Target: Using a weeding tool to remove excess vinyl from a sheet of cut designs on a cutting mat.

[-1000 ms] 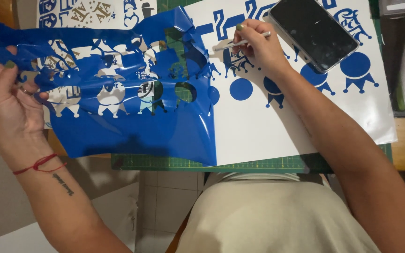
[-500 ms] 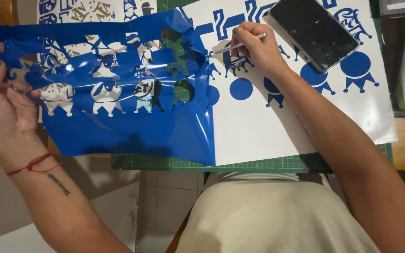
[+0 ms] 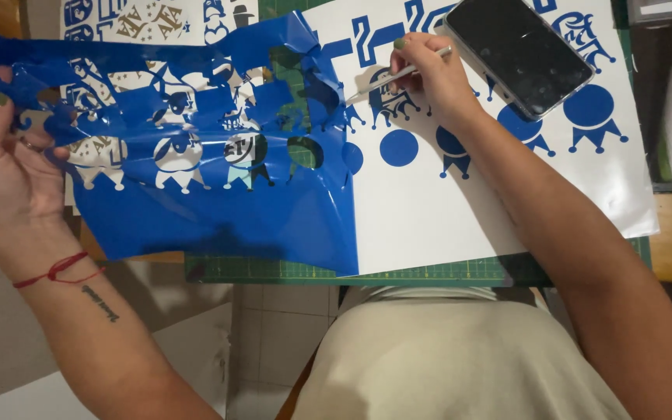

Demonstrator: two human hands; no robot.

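Head view: left hand (image 3: 9, 167) fingers grip the blue vinyl sheet (image 3: 219, 210), peeled about halfway off the white backing (image 3: 429, 218); right hand (image 3: 433, 74) fingers pinch a weeding tool (image 3: 394, 75) on shapes not yet freed.

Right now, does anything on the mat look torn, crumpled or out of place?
Yes. The peeled blue vinyl sheet in the left hand is wrinkled and ragged along its upper edge, folding on itself. A black smartphone lies directly on the white backing sheet, covering some blue cut shapes near the right hand.
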